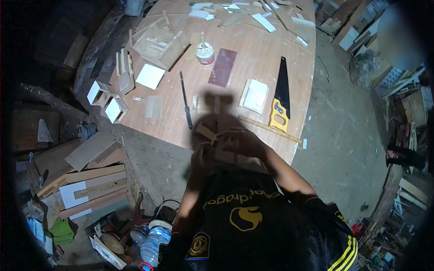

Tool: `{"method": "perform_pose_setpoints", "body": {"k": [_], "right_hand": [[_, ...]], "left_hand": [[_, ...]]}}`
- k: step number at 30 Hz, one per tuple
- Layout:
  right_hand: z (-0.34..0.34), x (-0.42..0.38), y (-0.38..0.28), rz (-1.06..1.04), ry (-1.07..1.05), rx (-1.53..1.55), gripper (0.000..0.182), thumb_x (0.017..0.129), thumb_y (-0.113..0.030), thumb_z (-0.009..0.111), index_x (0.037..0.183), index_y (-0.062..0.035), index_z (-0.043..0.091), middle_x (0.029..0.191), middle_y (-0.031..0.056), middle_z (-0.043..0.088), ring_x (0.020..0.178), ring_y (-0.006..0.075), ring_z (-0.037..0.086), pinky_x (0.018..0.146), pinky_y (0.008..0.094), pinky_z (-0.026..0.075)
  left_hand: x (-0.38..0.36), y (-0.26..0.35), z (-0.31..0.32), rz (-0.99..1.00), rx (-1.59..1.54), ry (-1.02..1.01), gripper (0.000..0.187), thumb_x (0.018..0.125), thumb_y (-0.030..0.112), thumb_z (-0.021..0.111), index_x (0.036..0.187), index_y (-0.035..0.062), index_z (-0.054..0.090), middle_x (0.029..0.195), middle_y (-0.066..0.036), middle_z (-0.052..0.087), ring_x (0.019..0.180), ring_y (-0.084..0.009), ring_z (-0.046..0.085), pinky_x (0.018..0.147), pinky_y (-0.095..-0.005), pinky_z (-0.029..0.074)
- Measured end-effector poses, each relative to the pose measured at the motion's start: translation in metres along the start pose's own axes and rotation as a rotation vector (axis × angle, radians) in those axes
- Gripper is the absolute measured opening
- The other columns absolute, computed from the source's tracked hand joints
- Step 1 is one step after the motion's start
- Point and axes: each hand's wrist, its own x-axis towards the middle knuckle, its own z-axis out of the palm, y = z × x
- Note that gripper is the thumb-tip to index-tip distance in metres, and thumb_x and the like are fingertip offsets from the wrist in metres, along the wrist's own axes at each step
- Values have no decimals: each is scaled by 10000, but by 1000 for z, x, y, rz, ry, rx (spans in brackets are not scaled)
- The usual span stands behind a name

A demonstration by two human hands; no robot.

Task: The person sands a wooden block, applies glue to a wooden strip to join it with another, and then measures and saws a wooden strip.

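Observation:
Both my hands are close together at the table's near edge, in the shadow of my head. My left hand (202, 159) has its fingers closed at a small wooden piece (206, 131), which sticks out up and to the left. My right hand (242, 141) meets it from the right, fingers bent around something small near the same piece; a yellowish bit shows between the hands. Shadow hides the exact grip. Beyond them lie a thin black tool (186, 101), a dark red block (223, 67) and a white-topped board (254, 95).
On the table (158, 124) are a handsaw (280, 104), a wooden stick (271, 128), an open jar (205, 54), a wooden box (160, 47), white-faced pieces (150, 76) and scraps at the far end. Boards (92, 189) and a water bottle (156, 241) stand on the floor at left.

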Motion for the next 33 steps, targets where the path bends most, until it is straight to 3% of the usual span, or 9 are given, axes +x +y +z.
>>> {"method": "perform_pose_setpoints", "body": {"k": [5, 7, 11, 13, 15, 21, 22, 25, 33], "right_hand": [[-26, 63, -10, 278, -104, 432, 333, 863, -172, 688, 1187, -104, 644, 1077, 61, 689, 954, 170, 636, 836, 312, 502], [-41, 103, -10, 172, -43, 240, 353, 876, -49, 623, 1225, -102, 628, 1142, 86, 671, 926, 150, 630, 853, 294, 499], [-85, 197, -3, 263, 146, 113, 411, 864, -139, 672, 1253, -36, 590, 1031, 78, 692, 839, 112, 603, 777, 279, 492], [-89, 248, 58, 225, 469, 116, 570, 819, -272, 735, 1307, -44, 549, 966, 107, 701, 801, 131, 609, 741, 299, 498], [-105, 286, 50, 396, 505, -11, 715, 785, -383, 747, 1359, -38, 496, 933, 156, 698, 817, 192, 647, 758, 323, 511], [-104, 340, 93, 474, 427, -175, 559, 792, -449, 705, 1219, -93, 643, 923, 197, 704, 893, 304, 688, 812, 366, 522], [-100, 342, 93, 419, 451, -207, 434, 841, -426, 680, 1125, -99, 697, 941, 171, 708, 850, 254, 683, 769, 365, 513], [-103, 346, 89, 518, 335, -352, 395, 856, -439, 633, 1061, -110, 711, 938, 194, 697, 894, 348, 674, 800, 407, 527], [-104, 331, 49, 535, 352, -541, 360, 929, -411, 515, 1047, -134, 712, 997, 202, 678, 944, 375, 649, 821, 469, 511]], "left_hand": [[38, -14, -45, -378, -571, 62, 325, 989, 290, 459, 1131, 13, 556, 1068, -122, 624, 1010, -257, 590, 845, -377, 471], [63, -22, -58, -489, -1412, -63, 322, 989, 348, 417, 1031, 56, 547, 943, -47, 562, 847, -204, 548, 775, -348, 452], [114, 12, -91, -429, -1555, -158, 308, 976, 382, 441, 1004, 89, 531, 831, -22, 482, 743, -158, 471, 703, -318, 423], [130, 12, -99, -414, -1591, -187, 301, 970, 379, 460, 1006, 89, 534, 827, -16, 497, 736, -155, 484, 689, -314, 425], [143, 6, -106, -390, -1586, -222, 303, 976, 373, 459, 1025, 81, 521, 817, -20, 495, 713, -143, 483, 664, -301, 419], [151, -4, -110, -342, -1609, -200, 280, 985, 339, 469, 1057, 70, 497, 800, -26, 498, 677, -127, 485, 622, -292, 415], [151, -3, -110, -332, -1618, -206, 270, 986, 328, 474, 1058, 69, 495, 803, -29, 501, 674, -126, 488, 615, -295, 416], [153, 0, -109, -373, -1704, -156, 257, 985, 311, 479, 1057, 65, 488, 806, -37, 496, 659, -128, 483, 602, -299, 413], [164, 2, -109, -328, -1654, -168, 257, 989, 256, 456, 1058, 15, 510, 818, -45, 499, 653, -123, 487, 599, -285, 414]]}}
